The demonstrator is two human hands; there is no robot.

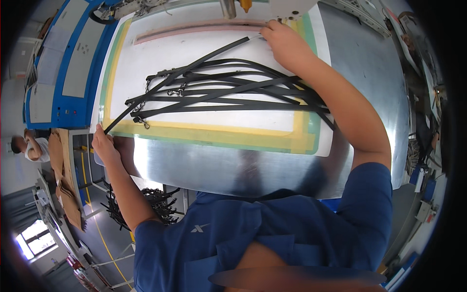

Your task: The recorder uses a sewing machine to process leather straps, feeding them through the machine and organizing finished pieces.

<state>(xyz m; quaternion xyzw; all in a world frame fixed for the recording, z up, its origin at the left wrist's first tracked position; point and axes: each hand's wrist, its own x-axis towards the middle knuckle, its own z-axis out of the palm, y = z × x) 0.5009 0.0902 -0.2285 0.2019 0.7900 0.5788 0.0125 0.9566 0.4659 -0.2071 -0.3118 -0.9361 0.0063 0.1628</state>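
A long black strap (177, 77) runs slantwise over the white work surface (134, 63). My left hand (103, 146) is closed around its lower left end, at the near left corner of the surface. At the far right, my right hand (284, 43) is closed, its fingertips just beyond the strap's upper end. A pale bit shows between that end and my fingers; I cannot tell what they hold. Beneath the slanting strap lies a loose bundle of black straps (219, 106), some crossing each other. Metal snap hooks (141, 121) hang at the bundle's left ends.
Yellow and green tape (209, 137) borders the surface on a metal table (194, 168). A pinkish strip (194, 31) lies along the back, below machine parts (227, 9). A blue cabinet (68, 63) stands left. More black straps (155, 204) hang below the table. Another person (36, 146) is far left.
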